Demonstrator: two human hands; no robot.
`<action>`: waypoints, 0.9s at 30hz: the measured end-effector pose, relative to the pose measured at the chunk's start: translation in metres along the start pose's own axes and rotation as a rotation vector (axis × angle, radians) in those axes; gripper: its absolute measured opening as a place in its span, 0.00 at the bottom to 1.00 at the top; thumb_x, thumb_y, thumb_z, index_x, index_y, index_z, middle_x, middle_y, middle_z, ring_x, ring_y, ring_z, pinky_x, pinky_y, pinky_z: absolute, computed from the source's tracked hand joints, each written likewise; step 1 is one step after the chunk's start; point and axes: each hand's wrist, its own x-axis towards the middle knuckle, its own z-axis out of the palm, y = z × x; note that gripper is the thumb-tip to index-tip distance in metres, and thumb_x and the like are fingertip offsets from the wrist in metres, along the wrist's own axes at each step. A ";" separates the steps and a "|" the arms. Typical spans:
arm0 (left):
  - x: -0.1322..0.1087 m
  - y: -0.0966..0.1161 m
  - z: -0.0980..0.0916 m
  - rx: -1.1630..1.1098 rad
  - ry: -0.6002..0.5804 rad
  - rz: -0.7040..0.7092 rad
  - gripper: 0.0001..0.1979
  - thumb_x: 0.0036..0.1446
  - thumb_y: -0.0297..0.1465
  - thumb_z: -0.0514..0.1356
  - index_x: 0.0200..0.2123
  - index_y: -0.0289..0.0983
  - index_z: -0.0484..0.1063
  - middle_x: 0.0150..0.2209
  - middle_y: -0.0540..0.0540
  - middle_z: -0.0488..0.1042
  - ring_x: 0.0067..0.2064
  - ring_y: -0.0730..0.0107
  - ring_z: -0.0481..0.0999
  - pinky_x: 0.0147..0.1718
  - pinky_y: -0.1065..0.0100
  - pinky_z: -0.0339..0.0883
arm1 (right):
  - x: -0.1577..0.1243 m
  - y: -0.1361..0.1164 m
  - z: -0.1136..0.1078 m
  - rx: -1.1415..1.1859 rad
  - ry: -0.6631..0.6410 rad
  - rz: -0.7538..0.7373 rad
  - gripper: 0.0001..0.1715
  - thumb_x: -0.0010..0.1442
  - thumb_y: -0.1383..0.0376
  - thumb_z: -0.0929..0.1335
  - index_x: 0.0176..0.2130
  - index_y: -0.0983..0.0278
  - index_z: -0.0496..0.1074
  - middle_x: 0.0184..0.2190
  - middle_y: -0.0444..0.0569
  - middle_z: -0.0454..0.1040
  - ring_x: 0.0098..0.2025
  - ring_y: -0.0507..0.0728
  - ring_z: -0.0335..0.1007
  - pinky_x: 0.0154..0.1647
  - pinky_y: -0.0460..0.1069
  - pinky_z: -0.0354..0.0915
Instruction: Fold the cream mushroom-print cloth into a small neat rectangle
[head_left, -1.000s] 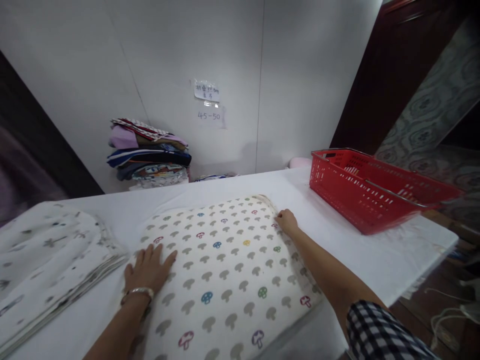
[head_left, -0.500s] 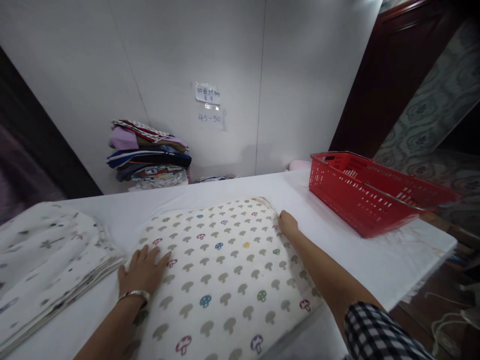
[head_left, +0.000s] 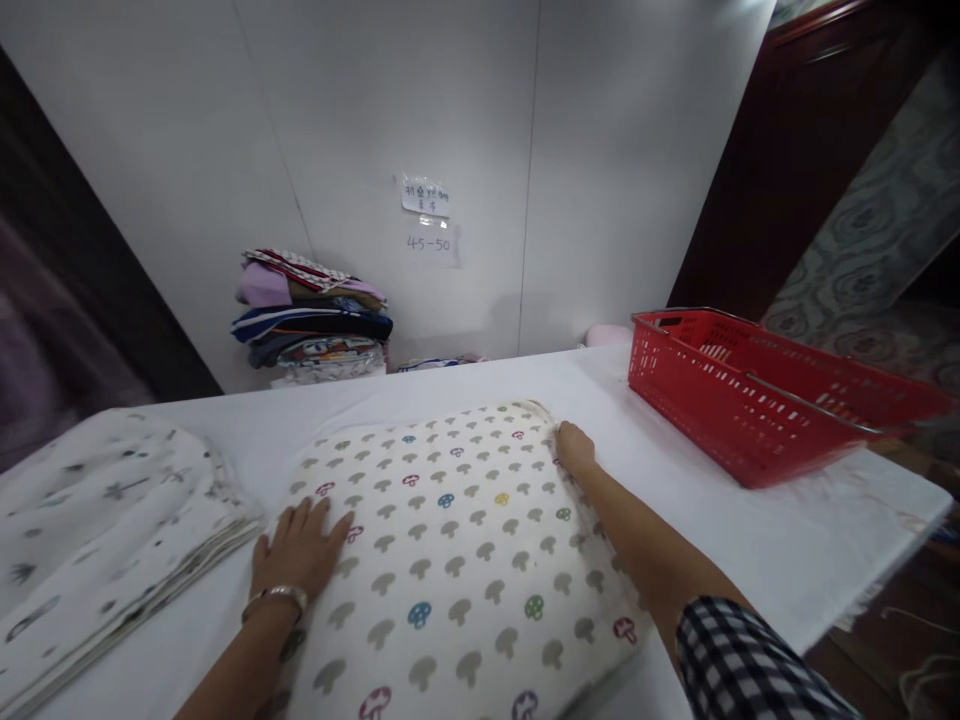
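A folded white cloth with a mushroom print [head_left: 465, 550] lies flat in front of me. My left hand [head_left: 296, 550], with a bracelet at the wrist, rests on its left edge with the fingers spread. At the far right edge my right hand [head_left: 576, 447] is closed, its curled fingers at the cloth's border; the fingertips are hidden. Left of the mushroom cloth lies another folded white cloth [head_left: 112, 520] with a palm-like print.
A red plastic basket [head_left: 750, 420] with metal handles stands at the right of the white table [head_left: 795, 560]. Against the wall is a stack of folded fabrics [head_left: 315, 310]. Handwritten paper notes [head_left: 427, 218] are stuck above it. A pink object [head_left: 607, 335] shows behind the table.
The view has shifted slightly, so everything sits a little further right and lower. Both hands keep their places on the mushroom cloth.
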 end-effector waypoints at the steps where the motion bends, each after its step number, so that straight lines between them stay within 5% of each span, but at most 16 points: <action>1: 0.000 0.000 0.000 0.000 -0.003 -0.001 0.35 0.57 0.49 0.37 0.63 0.37 0.49 0.66 0.44 0.43 0.66 0.57 0.41 0.61 0.48 0.40 | 0.001 0.001 0.001 -0.001 -0.001 0.003 0.16 0.66 0.64 0.54 0.46 0.66 0.65 0.44 0.56 0.71 0.46 0.56 0.68 0.42 0.47 0.60; 11: -0.001 0.002 -0.001 -0.013 0.008 -0.002 0.35 0.56 0.48 0.37 0.62 0.36 0.51 0.66 0.44 0.45 0.66 0.58 0.42 0.60 0.48 0.42 | 0.018 -0.011 -0.003 -0.017 -0.003 -0.025 0.18 0.64 0.57 0.58 0.46 0.66 0.66 0.45 0.56 0.71 0.47 0.58 0.68 0.42 0.48 0.61; 19: 0.003 -0.005 0.008 -0.029 0.032 0.013 0.36 0.56 0.49 0.39 0.62 0.36 0.52 0.66 0.43 0.46 0.66 0.56 0.43 0.60 0.48 0.43 | 0.028 -0.016 0.007 -0.018 -0.007 -0.008 0.18 0.67 0.63 0.54 0.47 0.66 0.66 0.46 0.57 0.72 0.46 0.56 0.70 0.42 0.48 0.61; 27: 0.001 -0.004 0.006 -0.040 0.039 0.016 0.35 0.56 0.47 0.40 0.62 0.35 0.52 0.66 0.43 0.46 0.66 0.56 0.43 0.60 0.48 0.44 | 0.044 -0.022 0.004 -0.032 0.001 -0.024 0.18 0.65 0.58 0.57 0.45 0.65 0.67 0.46 0.56 0.72 0.48 0.57 0.69 0.43 0.48 0.61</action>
